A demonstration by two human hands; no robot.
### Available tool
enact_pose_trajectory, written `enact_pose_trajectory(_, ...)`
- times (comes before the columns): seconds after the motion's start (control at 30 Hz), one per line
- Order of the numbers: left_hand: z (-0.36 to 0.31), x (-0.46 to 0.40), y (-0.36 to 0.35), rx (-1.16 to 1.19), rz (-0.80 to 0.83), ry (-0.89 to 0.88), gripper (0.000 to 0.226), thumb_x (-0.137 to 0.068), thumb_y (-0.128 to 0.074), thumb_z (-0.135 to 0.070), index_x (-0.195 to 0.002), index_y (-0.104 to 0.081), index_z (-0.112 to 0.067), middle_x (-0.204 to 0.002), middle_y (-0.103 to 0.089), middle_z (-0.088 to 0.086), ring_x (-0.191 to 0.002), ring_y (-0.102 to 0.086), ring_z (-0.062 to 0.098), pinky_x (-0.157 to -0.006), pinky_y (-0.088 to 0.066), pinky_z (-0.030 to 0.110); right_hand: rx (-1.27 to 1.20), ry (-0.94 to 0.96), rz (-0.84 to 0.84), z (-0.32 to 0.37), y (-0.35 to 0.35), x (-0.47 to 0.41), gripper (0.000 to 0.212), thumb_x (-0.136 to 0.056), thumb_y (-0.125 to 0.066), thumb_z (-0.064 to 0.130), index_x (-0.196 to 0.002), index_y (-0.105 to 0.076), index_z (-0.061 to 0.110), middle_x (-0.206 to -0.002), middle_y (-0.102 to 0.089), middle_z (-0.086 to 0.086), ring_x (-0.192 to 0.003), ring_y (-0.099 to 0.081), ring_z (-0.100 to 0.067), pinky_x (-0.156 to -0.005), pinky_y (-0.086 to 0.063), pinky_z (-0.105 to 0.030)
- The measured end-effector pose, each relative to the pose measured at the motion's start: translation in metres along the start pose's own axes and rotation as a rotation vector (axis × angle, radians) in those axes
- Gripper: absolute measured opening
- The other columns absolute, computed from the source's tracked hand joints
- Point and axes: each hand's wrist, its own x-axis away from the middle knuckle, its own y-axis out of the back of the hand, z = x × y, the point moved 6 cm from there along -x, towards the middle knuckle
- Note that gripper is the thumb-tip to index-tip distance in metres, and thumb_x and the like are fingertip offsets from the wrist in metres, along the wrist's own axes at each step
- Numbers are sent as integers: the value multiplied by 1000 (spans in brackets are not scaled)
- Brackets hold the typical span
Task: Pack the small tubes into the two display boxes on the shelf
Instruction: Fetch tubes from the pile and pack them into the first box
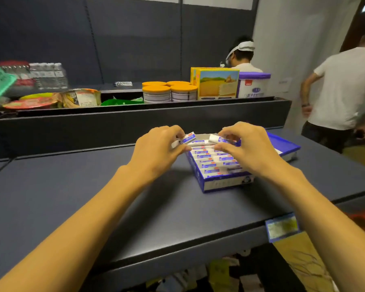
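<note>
Gripping one tube per hand

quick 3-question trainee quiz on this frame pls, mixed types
1. True or false: the left hand pinches a small white-and-blue tube above the far-left corner of the blue-and-white cardboard display box.
2. Multiple choice: the right hand has its grip on (A) an orange-lidded can, (B) a small white-and-blue tube, (C) nothing.
3. Fill in: the box rests on the dark grey ___.

Key: 1 true; 2 B; 3 shelf.
</note>
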Motion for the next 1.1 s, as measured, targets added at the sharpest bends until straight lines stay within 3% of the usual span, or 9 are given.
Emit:
enact_pose_trajectory(0.2,-12,-19,-20,-43,-97,238,26,-86,-61,-45,-105,-61,-26,-100,-63,-4,-83,-52,12,-66,-41,29,-40,89,80,-40,-5,-39,27,-83,-68,36,-109,-69,27,-107,-62,2,-98,-55,-15,-88,-47,-40)
enact_pose_trajectory(0.43,-12,-30,-37,-94,-189,425,26,-89,-59,-39,-110,-62,-24,-105,-59,-1,-88,-50,12,-67,-35,25,87,189,209,-39,-32,-60,32,-88,-59,46,-118,-62,32,-116,-57,3,-107,-52,-15,-89,-32,-31)
enact_pose_trajectory(0.77,7,-30,-58,-18,-202,558,28,-89,-58,-42,-111,-61,-25,-108,-60,-2,-88,-51,10,-70,-39,26,65,225,277,-25,-62,-75,33,-88,-61,43,-118,-62,29,-117,-57,4,-106,-51,-14,-92,-30,-31)
enact_pose_trajectory(1.1,5,-27,-57,-15,-243,566,28,-88,-60,-41,-111,-63,-25,-108,-60,-1,-83,-46,7,-68,-36,26,74,248,276,-27,-68,-72,34,-88,-60,47,-117,-63,29,-117,-59,4,-106,-54,-14,-95,-34,-33)
